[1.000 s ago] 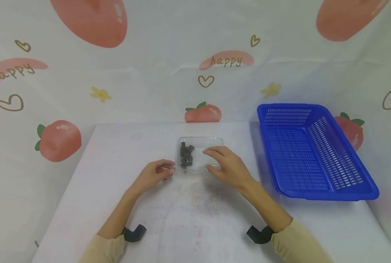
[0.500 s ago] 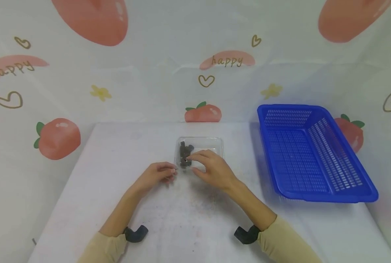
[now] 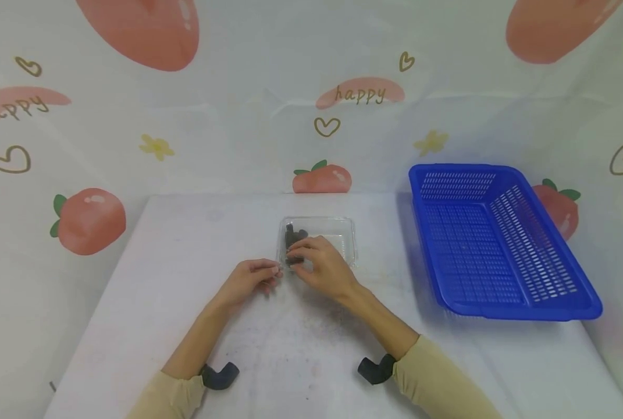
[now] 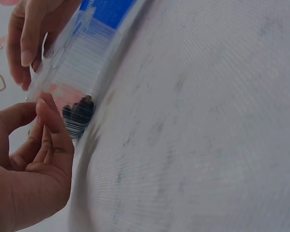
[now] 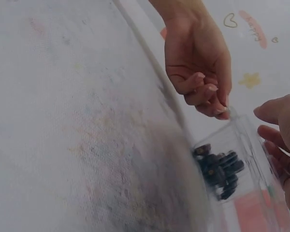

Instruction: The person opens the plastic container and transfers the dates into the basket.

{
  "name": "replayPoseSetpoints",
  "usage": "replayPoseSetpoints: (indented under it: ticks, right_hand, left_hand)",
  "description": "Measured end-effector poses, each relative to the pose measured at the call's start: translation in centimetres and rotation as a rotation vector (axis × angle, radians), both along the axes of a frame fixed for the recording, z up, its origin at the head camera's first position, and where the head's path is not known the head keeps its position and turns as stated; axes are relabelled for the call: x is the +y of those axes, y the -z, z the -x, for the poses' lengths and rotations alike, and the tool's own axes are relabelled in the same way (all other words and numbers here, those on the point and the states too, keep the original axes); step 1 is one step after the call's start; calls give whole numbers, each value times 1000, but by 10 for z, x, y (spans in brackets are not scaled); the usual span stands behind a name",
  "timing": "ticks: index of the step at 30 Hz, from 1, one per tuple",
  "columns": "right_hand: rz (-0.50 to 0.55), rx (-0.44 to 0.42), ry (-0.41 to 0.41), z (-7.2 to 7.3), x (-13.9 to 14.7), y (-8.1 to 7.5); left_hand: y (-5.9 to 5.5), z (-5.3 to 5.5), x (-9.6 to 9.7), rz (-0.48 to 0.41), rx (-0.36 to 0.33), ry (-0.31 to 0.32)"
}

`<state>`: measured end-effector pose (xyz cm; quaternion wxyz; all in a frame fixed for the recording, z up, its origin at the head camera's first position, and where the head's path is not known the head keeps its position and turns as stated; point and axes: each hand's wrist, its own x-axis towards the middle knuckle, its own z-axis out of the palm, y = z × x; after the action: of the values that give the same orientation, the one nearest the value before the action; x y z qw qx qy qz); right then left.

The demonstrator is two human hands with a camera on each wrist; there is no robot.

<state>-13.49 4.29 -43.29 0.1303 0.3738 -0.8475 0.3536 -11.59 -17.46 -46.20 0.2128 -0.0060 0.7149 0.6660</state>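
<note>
A clear plastic box (image 3: 349, 227) stands in the middle of the table. Dark, lumpy small pieces (image 3: 296, 235) lie clustered at its left end; their kind is unclear. My left hand (image 3: 248, 280) pinches the box's near left corner between thumb and fingertips, with the box's wall (image 4: 82, 53) beyond it in the left wrist view. Over the left part of the box is my right hand (image 3: 324, 269), fingers bent and thumb apart, partly hiding the dark pieces. In the right wrist view, the dark cluster (image 5: 217, 169) shows through the clear wall, with the right fingers (image 5: 275, 137) above the rim.
A large blue plastic basket (image 3: 429, 256) with slotted walls stands at the right of the table. Behind the white table (image 3: 185, 233) hangs a white sheet (image 3: 248, 134) printed with fruit and hearts. Dark curved bands (image 3: 376, 369) sit at both wrists.
My right hand has moved left from the box's right side to over the dark pieces, and its thumb and fingers have come closer together. The left hand has stayed nearly still at the corner.
</note>
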Motion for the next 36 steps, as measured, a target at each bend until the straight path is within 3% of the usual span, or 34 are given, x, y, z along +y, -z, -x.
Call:
replayPoseSetpoints:
  ticks: [10,15,22,27,36]
  right_hand:
    - [-51,79,69,3,-14,6]
    - [-69,103,82,4,-18,8]
    - [-185,104,112,3,-22,6]
    - [-185,99,103,4,-25,6]
    - [-177,169,82,4,-24,11]
  left_hand:
    - [2,1,3,-37,-49,-63]
    - [4,3,2,-60,-40,-61]
    - [9,6,2,-71,-27,-47]
    - [11,6,1,-91,-21,-49]
    - [13,6,4,-113,-5,-70]
